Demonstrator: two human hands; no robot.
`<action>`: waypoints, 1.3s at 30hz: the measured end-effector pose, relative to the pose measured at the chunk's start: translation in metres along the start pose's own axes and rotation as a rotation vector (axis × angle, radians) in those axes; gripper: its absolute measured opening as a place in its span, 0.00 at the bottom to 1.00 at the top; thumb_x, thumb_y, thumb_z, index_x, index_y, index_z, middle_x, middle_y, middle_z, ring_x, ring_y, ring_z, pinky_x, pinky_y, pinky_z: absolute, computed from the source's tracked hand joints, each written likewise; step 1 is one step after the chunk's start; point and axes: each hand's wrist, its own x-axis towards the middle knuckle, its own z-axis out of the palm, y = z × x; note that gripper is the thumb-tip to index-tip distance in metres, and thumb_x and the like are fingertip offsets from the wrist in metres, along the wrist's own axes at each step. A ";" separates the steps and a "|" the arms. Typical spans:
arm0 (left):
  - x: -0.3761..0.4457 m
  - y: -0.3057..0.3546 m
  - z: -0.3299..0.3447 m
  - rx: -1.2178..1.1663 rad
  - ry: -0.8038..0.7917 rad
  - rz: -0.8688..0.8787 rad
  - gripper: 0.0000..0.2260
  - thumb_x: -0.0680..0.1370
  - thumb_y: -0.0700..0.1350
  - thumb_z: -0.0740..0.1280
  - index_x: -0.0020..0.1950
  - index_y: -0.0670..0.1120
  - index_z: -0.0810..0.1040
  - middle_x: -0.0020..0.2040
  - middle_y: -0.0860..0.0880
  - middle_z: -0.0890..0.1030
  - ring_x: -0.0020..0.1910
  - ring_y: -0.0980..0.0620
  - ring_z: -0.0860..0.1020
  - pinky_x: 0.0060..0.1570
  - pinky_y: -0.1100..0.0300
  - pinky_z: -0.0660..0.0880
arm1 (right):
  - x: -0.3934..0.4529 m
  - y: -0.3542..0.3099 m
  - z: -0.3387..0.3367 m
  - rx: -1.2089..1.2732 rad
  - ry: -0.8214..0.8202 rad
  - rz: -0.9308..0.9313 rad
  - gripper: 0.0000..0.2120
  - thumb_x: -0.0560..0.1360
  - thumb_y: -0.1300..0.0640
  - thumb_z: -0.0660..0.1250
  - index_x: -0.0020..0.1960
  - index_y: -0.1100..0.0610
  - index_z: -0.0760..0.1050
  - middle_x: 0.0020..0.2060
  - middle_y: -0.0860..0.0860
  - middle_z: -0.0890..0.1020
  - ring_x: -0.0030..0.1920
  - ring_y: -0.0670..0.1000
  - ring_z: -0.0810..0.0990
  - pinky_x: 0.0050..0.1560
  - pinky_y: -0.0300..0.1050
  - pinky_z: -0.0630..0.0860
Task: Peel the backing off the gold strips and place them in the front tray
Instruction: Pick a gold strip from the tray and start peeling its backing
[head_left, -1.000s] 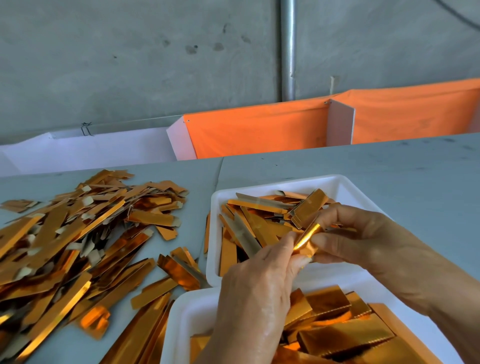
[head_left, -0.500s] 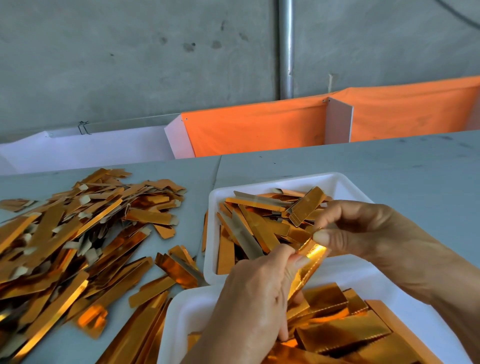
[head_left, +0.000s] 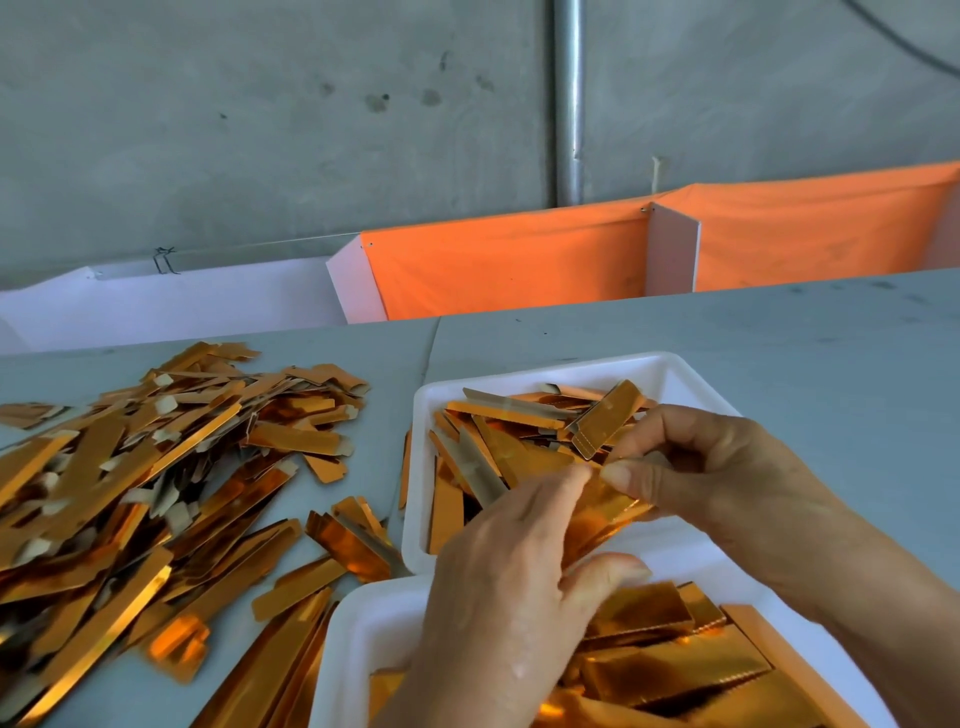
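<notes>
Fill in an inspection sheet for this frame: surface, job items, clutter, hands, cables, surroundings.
Surface: grey table, seam down the middle.
Job items: gold strip held over two white trays, far tray and near tray, both holding gold pieces.
Clutter: loose strip pile at left.
Hands: left hand and right hand both pinch the strip.
Cables: dark cable, top right.
Surroundings: concrete wall, metal pipe, orange cloth.

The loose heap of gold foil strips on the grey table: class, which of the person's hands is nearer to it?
Left. The left hand is beside the heap of gold foil strips, over the white trays; the right hand lies farther off, beyond the left.
</notes>
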 end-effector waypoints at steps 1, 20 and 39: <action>0.000 0.000 0.001 -0.022 0.006 -0.005 0.27 0.72 0.69 0.57 0.69 0.64 0.61 0.57 0.71 0.69 0.54 0.70 0.66 0.51 0.79 0.63 | 0.000 0.000 0.000 0.018 -0.007 -0.004 0.03 0.67 0.57 0.73 0.37 0.56 0.81 0.31 0.55 0.80 0.33 0.49 0.79 0.37 0.36 0.78; 0.000 -0.009 -0.010 -0.560 -0.036 -0.080 0.16 0.73 0.53 0.67 0.59 0.65 0.74 0.56 0.63 0.78 0.59 0.62 0.75 0.54 0.73 0.70 | 0.000 0.001 -0.021 0.558 -0.232 0.282 0.11 0.67 0.60 0.75 0.48 0.63 0.81 0.35 0.56 0.80 0.30 0.48 0.78 0.30 0.39 0.77; -0.001 -0.011 -0.013 -0.629 -0.020 -0.101 0.13 0.74 0.52 0.69 0.57 0.61 0.78 0.54 0.61 0.80 0.57 0.61 0.77 0.53 0.71 0.72 | -0.003 0.000 -0.016 0.377 -0.274 0.017 0.13 0.67 0.51 0.77 0.44 0.57 0.79 0.37 0.53 0.78 0.33 0.50 0.79 0.37 0.39 0.77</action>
